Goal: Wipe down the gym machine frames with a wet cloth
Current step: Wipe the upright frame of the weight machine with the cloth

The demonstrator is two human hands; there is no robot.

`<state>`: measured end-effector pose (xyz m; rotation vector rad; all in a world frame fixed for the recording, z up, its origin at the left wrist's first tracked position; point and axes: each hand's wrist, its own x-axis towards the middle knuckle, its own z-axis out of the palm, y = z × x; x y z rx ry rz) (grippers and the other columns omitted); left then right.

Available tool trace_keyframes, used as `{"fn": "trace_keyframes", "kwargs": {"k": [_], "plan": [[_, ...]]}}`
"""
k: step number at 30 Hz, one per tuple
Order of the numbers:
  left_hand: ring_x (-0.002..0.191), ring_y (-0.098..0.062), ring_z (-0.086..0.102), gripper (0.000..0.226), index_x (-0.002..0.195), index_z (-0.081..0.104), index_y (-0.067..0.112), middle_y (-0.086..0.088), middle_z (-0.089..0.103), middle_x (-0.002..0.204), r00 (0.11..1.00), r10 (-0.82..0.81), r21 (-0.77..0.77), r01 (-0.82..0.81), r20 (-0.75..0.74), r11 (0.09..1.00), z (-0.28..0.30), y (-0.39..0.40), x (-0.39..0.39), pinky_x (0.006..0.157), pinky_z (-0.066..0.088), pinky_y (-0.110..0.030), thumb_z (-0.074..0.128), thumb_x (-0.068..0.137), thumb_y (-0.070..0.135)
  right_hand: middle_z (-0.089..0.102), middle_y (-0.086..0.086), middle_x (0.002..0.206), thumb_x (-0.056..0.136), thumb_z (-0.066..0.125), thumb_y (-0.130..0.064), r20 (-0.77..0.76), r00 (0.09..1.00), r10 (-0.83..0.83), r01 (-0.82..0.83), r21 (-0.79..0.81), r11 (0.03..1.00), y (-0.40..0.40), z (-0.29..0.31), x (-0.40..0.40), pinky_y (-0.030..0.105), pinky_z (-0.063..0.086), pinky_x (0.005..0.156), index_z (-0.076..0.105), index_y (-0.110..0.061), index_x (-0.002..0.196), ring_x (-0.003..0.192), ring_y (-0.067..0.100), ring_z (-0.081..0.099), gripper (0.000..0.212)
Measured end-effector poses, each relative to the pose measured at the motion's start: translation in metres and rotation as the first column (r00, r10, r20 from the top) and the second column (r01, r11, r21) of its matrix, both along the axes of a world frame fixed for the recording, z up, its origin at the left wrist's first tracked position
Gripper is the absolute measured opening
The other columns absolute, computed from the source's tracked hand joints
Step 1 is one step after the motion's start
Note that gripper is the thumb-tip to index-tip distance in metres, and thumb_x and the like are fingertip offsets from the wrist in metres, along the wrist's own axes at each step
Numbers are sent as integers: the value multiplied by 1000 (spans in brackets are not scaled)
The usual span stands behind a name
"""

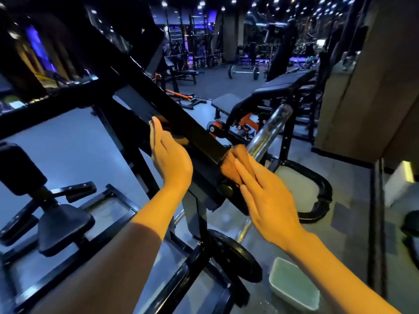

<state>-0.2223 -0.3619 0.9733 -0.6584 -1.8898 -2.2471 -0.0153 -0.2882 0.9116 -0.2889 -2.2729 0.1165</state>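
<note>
Black frame bar (pixel 181 118) slanting upper-left to lower-right — left hand (pixel 169 155) flat against it, right hand (pixel 267 196) flat-fingered, pressing cloth (pixel 229 164)

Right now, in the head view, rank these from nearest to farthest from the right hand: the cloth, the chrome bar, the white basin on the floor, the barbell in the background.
1. Cloth: pressed under the right hand against the black frame beam.
2. Chrome bar: just beyond the fingertips, up and right.
3. White basin: on the floor, below the right forearm.
4. Barbell: far across the gym floor.
</note>
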Motion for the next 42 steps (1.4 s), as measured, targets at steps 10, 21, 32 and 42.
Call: {"fn": "trace_keyframes", "kwargs": {"k": [10,21,32,42], "plan": [[135,-13,51,43,136,63,41,19,63,135,996,-13,-43,17,86,999,25,-28,-5,116,42,-46,35,103,45,21,10,171,114,33,-32,-64,992,-113,117,66,991,-12,54,-109,47,45,106,21,-15,165,141,34,46,55],[67,-30,56,43,89,64,5,-21,68,88,959,57,-514,-199,-278,834,96,-86,-117,61,47,-47,40,102,39,34,19,163,110,46,-31,-18,974,-227,227,129,965,-35,132,-224,54,43,105,29,-15,163,142,41,43,57],[143,-34,34,43,129,65,10,-13,50,145,333,-15,-330,-924,-943,192,195,-144,-258,125,8,-51,50,97,34,38,28,158,106,50,-26,-54,978,-203,209,177,962,-56,222,-341,54,42,106,31,-13,162,136,46,46,60],[159,-32,-5,72,162,27,16,-16,6,172,68,-35,-71,-994,-997,87,207,-149,-351,124,-8,-63,37,99,49,29,20,159,108,38,-35,-41,971,-234,237,225,945,-73,303,-445,50,33,112,11,-25,165,138,41,38,64]]}}
